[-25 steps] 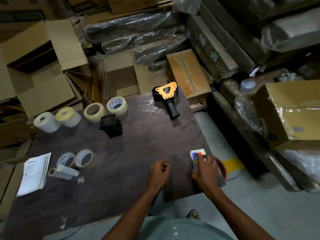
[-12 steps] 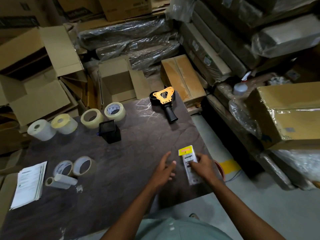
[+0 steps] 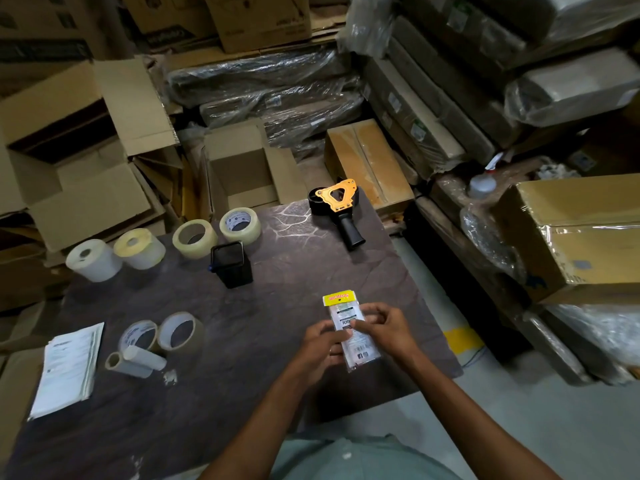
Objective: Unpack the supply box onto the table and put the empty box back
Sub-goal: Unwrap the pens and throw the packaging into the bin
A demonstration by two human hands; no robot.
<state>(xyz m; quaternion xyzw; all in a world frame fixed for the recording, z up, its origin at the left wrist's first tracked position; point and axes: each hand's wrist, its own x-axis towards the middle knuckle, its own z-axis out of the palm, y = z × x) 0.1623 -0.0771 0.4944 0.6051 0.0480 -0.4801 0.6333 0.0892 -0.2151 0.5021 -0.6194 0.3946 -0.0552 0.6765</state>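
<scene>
Head view, looking down on a dark table [image 3: 294, 306] in a storeroom. Both hands hold a flat clear packet [image 3: 351, 332] with a yellow header card just above the near right part of the tabletop. The left hand [image 3: 320, 346] grips the packet's left edge with its fingers curled round it; the right hand [image 3: 384, 329] pinches the right edge, thumb lying across the printed face and the other fingers bent behind. The packet's contents are too small to make out, though black print and a barcode show on its insert. Along the far left of the table stand two white label rolls [image 3: 93, 259], [image 3: 138, 247] and two rolls of clear tape [image 3: 194, 238], [image 3: 240, 225], with a small black square container [image 3: 231, 264] just in front of the tape. A black tape dispenser [image 3: 337, 209] with an orange side plate lies at the far edge, handle pointing toward the viewer. Nearer, at left, two more tape rolls [image 3: 140, 336], [image 3: 181, 330] stand on edge side by side, two bare cardboard cores [image 3: 133, 362] lie touching them, and a stack of printed papers [image 3: 67, 368] rests at the table's left edge. An open cardboard box [image 3: 242, 168] sits just beyond the far edge of the table, among other cartons and film-wrapped bundles.
</scene>
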